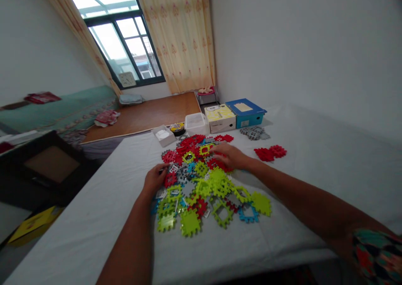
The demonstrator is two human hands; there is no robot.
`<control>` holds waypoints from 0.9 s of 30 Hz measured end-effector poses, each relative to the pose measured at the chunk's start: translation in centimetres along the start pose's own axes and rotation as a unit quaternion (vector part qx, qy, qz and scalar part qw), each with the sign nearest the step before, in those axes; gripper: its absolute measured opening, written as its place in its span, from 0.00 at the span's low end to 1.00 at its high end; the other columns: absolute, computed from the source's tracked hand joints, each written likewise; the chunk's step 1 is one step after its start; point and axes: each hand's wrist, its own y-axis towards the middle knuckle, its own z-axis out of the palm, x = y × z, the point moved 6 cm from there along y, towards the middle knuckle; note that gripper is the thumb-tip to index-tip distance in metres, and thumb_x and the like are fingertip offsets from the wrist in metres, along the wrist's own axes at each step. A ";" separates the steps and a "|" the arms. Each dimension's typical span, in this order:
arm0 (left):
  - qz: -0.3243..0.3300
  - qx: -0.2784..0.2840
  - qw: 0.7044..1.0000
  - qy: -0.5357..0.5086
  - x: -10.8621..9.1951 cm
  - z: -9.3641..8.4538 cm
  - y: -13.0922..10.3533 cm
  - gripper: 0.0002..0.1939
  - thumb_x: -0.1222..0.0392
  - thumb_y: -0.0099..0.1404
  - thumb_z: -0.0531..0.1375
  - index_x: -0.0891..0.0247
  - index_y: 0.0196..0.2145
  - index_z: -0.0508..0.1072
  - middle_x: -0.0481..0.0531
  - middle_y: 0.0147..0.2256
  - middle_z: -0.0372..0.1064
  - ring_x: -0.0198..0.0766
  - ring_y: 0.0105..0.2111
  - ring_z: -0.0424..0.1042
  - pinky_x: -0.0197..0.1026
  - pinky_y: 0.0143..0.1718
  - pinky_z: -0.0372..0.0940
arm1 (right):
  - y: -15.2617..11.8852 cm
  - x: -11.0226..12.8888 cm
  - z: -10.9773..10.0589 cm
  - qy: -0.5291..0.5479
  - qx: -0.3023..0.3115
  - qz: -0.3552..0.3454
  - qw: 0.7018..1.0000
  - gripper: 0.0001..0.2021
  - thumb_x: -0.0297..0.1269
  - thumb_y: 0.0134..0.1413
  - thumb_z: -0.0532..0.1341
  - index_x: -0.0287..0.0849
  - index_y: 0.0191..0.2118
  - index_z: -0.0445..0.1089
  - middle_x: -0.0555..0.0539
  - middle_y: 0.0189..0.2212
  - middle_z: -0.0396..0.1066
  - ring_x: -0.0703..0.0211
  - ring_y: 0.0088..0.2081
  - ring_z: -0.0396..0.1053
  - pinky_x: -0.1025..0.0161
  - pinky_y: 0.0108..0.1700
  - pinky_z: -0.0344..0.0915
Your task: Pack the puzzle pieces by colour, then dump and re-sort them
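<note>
Plastic pieces in lime, red, grey and blue lie heaped on the cloth-covered counter. The left hand is at the heap's left edge; the right hand reaches over its far part, beside a yellow-green frame. Whether either hand's fingers pinch anything, one cannot tell.

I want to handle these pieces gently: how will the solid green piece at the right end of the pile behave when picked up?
The green piece is probably light, because it looks like thin plastic. It seems fairly stiff, as its toothed square shows no sagging. Being flat, it would likely slide on the cloth rather than roll.
</note>
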 end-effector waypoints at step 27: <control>0.011 0.001 1.000 0.002 0.9 0.4 0.5 0.16 0.56 0.65 0.54 0.56 0.46 0.77 0.50 0.48 0.76 0.40 0.43 0.76 0.39 0.46 0.68 | -11.4 -20.2 -12.7 -0.013 -0.344 0.441 0.829 0.08 0.39 0.52 0.61 0.40 0.35 0.70 0.41 0.35 0.76 0.57 0.33 0.74 0.61 0.34 0.71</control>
